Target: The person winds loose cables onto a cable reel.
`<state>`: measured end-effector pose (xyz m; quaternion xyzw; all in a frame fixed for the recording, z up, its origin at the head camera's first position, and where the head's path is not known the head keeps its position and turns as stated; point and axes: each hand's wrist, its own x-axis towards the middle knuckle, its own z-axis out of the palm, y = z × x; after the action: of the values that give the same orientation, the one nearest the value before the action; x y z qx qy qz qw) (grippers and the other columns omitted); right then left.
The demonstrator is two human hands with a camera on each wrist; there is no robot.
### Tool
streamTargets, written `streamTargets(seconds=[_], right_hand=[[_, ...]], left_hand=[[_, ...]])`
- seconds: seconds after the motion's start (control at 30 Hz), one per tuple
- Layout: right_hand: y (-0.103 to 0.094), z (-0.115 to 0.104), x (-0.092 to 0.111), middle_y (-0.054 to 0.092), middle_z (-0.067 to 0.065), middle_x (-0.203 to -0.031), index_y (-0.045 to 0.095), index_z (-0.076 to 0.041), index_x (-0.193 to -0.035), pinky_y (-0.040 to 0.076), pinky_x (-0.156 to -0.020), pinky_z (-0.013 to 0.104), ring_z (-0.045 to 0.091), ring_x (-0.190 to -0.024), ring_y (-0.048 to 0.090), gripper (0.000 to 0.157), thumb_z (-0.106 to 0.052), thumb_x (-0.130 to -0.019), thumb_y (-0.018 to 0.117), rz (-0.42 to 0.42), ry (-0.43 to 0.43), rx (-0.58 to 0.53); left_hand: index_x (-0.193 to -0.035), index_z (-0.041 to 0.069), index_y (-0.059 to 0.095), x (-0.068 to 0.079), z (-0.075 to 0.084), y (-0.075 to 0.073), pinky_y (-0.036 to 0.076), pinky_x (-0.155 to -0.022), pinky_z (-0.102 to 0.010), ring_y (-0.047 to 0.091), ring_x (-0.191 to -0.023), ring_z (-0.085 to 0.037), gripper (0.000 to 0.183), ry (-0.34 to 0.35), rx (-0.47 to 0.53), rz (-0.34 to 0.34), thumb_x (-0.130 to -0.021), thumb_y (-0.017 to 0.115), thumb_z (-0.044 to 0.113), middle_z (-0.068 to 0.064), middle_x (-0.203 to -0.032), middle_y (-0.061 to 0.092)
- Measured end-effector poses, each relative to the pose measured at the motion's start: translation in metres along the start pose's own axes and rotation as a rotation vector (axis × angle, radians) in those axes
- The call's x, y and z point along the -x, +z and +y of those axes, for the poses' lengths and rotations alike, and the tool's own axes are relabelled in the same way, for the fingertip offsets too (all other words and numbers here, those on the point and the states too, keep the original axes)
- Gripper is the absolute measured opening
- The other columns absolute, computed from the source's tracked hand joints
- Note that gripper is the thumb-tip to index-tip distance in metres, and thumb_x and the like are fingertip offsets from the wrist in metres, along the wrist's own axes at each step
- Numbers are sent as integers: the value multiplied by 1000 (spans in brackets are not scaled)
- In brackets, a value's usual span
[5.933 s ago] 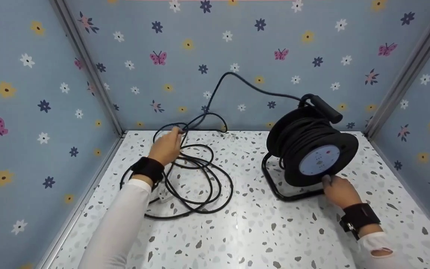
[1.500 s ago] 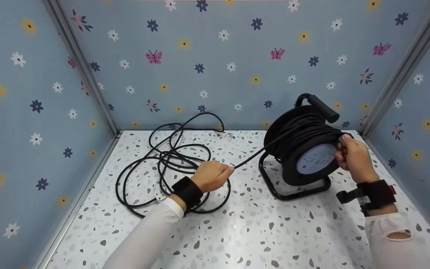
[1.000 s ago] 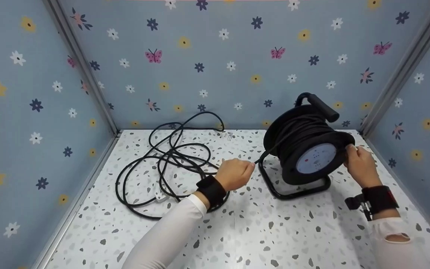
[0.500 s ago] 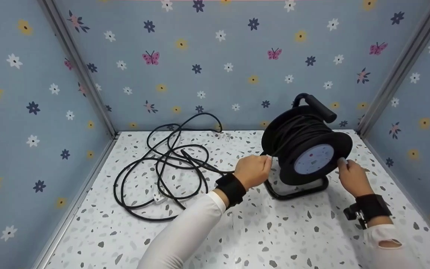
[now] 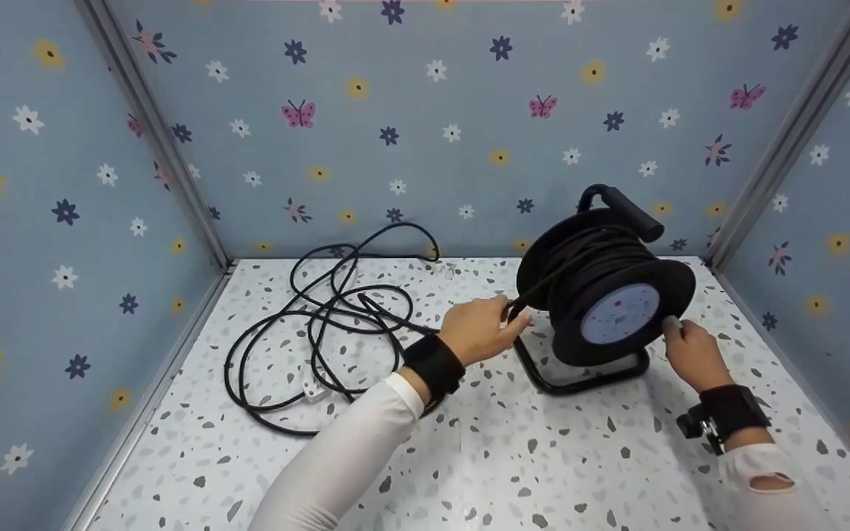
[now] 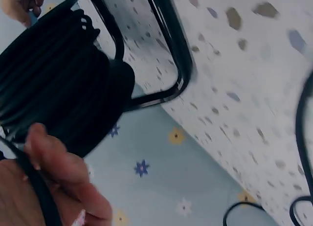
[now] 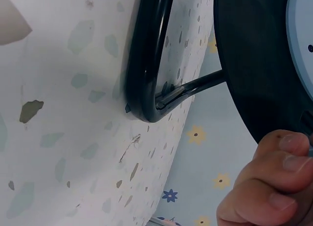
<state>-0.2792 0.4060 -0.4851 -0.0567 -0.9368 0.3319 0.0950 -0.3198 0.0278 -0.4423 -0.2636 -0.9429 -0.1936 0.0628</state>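
Observation:
A black cable reel [image 5: 606, 287] stands at the right on its tubular frame, with cable wound round its drum and a pale socket disc on its front. My right hand [image 5: 696, 355] grips a small knob at the lower right rim of the front flange; its curled fingers [image 7: 274, 187] show in the right wrist view. To the left of the drum, my left hand [image 5: 478, 328] has thumb and fingers apart. The cable [image 6: 36, 187] lies across its palm, the fingers [image 6: 61, 162] only loosely bent beside it, and runs up onto the drum.
Loose loops of cable [image 5: 322, 310] lie tangled on the speckled tabletop [image 5: 536, 457] at the left. A white plug [image 5: 314, 386] lies among them. Flowered panels [image 5: 395, 147] close off the back and both sides. The reel's carrying handle [image 5: 633, 214] juts up at the back.
The cable arched against the back wall has come down. My left hand moved right to the reel, then slid slightly back and loosened. My right hand carried the knob round as the disc turned.

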Motion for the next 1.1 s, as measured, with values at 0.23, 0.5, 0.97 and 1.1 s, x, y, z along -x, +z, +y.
streamTargets(seconds=[0.23,0.5,0.97,1.1], right_hand=[[8,3,1,67,15,-81,55,-2,-91,43,-68,40,25,-68,57,54,-40,-117,26,-7,11,4],[16,7,1,43,7,-74,44,-8,-82,39,-69,41,29,-71,48,49,-38,-117,28,-9,1,41],[19,7,3,53,11,-78,55,-2,-88,42,-71,42,31,-75,53,52,-37,-117,28,-21,-6,45],[19,7,3,52,12,-78,54,-3,-88,41,-70,42,31,-76,53,53,-38,-117,28,-13,3,38]], left_hand=[[-110,8,75,21,-61,-38,48,-109,-61,69,-111,-36,19,-84,-299,-21,-93,76,18,-13,-113,74],[-112,2,75,45,-183,-91,57,-99,-53,71,-108,-37,15,-94,97,-29,-100,68,0,-18,-114,74],[-78,17,44,62,-219,-127,36,-67,-32,40,-63,-15,45,-199,477,263,-113,56,44,3,-70,42],[-65,21,37,60,-212,-153,30,-62,-33,31,-57,-16,55,-119,260,460,-103,72,39,6,-61,32]])
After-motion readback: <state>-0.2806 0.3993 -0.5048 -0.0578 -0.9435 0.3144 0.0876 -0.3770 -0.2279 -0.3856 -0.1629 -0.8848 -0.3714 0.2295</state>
